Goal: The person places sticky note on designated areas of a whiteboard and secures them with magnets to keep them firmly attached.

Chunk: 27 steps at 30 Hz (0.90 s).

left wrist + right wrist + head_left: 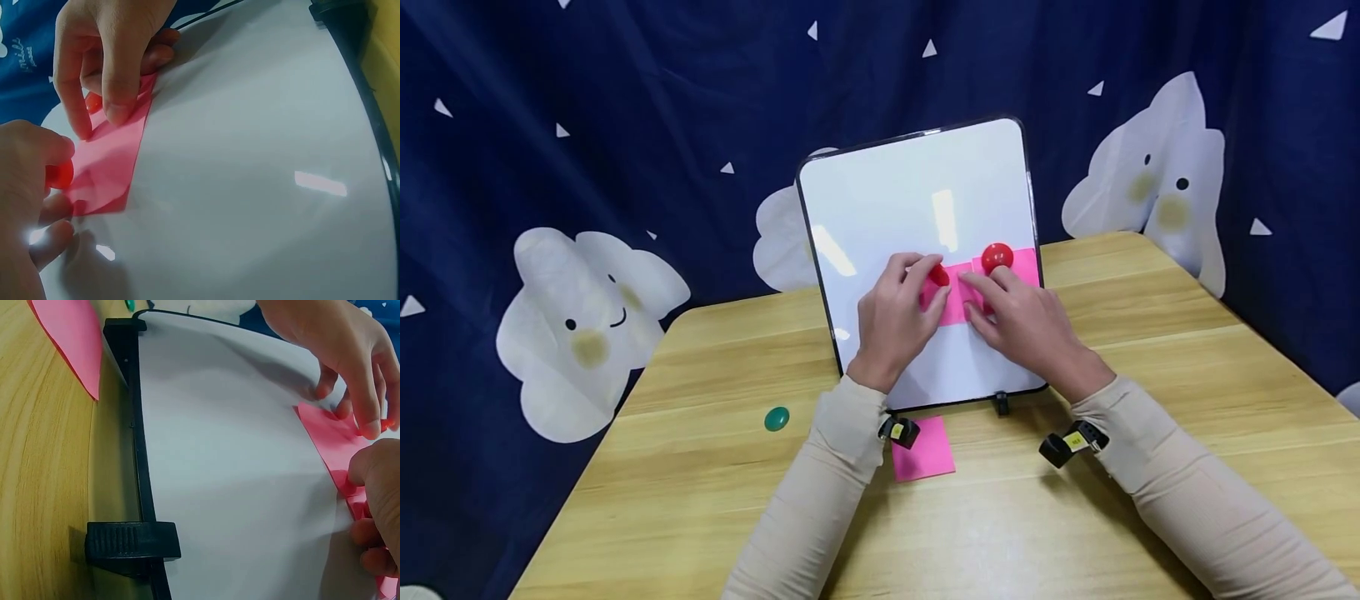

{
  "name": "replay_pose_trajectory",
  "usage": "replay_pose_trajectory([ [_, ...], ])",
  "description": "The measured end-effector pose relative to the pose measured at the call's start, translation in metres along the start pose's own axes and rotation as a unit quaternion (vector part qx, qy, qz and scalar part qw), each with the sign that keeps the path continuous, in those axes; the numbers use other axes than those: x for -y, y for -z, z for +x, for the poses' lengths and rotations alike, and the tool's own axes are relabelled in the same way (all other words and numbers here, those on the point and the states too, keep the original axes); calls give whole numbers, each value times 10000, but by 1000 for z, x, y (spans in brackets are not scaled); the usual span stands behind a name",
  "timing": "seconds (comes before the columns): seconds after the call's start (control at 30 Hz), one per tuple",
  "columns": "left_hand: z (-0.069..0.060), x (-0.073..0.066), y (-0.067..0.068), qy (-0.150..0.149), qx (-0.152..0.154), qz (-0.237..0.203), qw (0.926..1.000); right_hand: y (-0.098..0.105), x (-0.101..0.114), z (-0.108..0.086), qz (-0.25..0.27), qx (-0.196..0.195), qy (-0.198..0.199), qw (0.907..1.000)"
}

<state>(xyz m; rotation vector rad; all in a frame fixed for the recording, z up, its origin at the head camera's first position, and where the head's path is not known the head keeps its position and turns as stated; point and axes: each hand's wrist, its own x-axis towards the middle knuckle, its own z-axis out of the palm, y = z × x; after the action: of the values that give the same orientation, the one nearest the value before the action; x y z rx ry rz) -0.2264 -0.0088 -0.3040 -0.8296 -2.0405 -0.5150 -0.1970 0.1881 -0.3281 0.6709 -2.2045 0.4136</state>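
Note:
My left hand (891,317) pinches a round red magnet (939,275) between thumb and fingers, at the left part of a pink sticky note (955,310) on the whiteboard (895,200). In the left wrist view that red magnet (60,175) shows partly behind the fingers. My right hand (1030,321) rests its fingertips on the right part of the same note, thumb and forefinger spread. Just above the right knuckles, another red magnet (997,255) sits on a second pink note (1026,265), which the hand partly covers.
The whiteboard leans upright on black feet (132,542) on the wooden table (715,467). A green magnet (777,418) lies on the table to the left, and a pink sticky note (931,454) lies below the board. A dark blue curtain (700,75) hangs behind.

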Motion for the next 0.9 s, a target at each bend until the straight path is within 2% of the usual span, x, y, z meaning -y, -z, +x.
replay_pose_trajectory([
  [0.17, 5, -2, 0, -59, 201, 164, 9996, 0, 1, 0, 5, -10, -19, 10000],
  [0.47, 10, -5, 0, -16, 456, 193, 9988, 0, 0, 0, 6, 30, -45, 10000],
  [0.9, 13, -5, -1, -41, 579, 248, 9980, 0, 1, 1, -41, 82, -79, 9999],
])
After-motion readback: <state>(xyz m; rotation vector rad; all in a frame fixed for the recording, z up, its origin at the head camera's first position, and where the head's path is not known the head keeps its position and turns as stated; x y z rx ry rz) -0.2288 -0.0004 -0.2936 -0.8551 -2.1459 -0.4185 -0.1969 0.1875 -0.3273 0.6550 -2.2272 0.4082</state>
